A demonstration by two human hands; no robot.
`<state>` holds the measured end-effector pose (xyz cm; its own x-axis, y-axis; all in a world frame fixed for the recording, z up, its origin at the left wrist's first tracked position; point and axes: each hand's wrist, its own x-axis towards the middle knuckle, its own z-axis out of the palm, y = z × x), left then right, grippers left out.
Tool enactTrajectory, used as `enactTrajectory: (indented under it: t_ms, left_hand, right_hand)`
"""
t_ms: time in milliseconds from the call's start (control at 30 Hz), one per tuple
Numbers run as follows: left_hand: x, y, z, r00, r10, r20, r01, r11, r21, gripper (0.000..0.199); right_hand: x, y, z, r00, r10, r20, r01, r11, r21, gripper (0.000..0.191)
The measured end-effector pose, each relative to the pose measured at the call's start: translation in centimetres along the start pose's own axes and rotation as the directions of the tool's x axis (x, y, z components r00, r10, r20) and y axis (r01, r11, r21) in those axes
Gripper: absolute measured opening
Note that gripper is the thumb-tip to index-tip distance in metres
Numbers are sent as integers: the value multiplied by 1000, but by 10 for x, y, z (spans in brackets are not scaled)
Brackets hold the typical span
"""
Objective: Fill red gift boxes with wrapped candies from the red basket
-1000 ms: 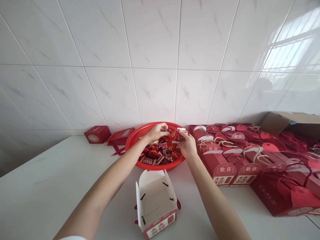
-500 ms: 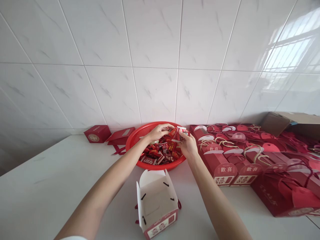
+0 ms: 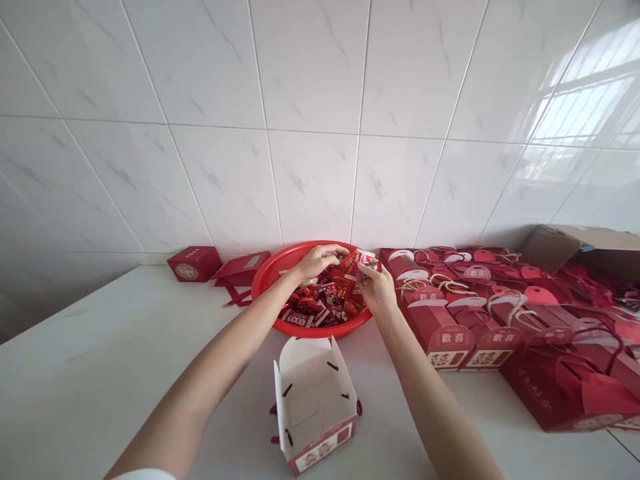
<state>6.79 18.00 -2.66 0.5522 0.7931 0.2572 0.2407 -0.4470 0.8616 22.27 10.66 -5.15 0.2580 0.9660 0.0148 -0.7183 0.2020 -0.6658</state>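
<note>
Wrapped candies (image 3: 327, 293) in red, brown and gold fill a red plastic basket (image 3: 261, 293) against the wall. My right hand (image 3: 377, 287) is closed over the basket's right side, pinching red-and-white wrapped candies (image 3: 369, 259) between thumb and fingers. Over the candies in the middle, my left hand (image 3: 320, 262) hovers with fingers curved and apart, and nothing shows in it. In front of the basket, between my forearms, a gift box (image 3: 315, 407) stands with its top open. Its inside is white, its outside red, and only dark cord ends show within.
Several red gift boxes (image 3: 450, 333) with rope handles crowd the right side. A brown cardboard box (image 3: 590, 240) stands behind them. Left of the basket are a small red box (image 3: 194, 265) and a flatter red box (image 3: 243, 269) with ribbon. White tiles (image 3: 310, 187) rise behind the counter (image 3: 150, 347).
The view has shifted slightly. My right hand and its candies have moved a little to the right, slightly farther from my left hand. The open gift box stays in place.
</note>
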Motion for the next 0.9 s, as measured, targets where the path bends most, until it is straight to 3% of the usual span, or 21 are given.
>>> enactTrajectory:
  t_ms: [333,467,567,633,700,767,833,900]
  left_hand:
    - [-2,3,1,1000,7,-10,-7,999,42,38]
    - [2,-4,0,984,-8,-176,31,991,128,34]
    - [3,-10,-4,941,-31,-338,148,934,326,42]
    - [2,-12,-6,936,-33,-351,192,882,430,43]
    - [1,-12,-4,967,-46,-250,163,868,470,36]
    - [-2,-10,4,997,-76,-21,76,860,505,28]
    - [-3,-9,15,961,-118,249,-45,824,565,28]
    - [-4,-8,28,903,-164,397,-147,750,645,39]
  right_hand:
    - [1,2,-3,999,-18,40,20,999,-28,27]
    - [2,2,-3,1000,-17,-1,17,1000,-12,27]
    - [3,1,-3,998,-45,-49,45,999,-6,24]
    - [3,2,-3,995,-61,-76,61,998,-2,23]
    - [4,3,-4,992,-79,-94,80,997,-1,23]
    - [4,3,-6,991,-94,-98,94,996,-6,24]
    - [5,4,-8,991,-105,-82,103,994,-20,25]
    - [5,5,-9,992,-107,-68,105,994,-33,24]
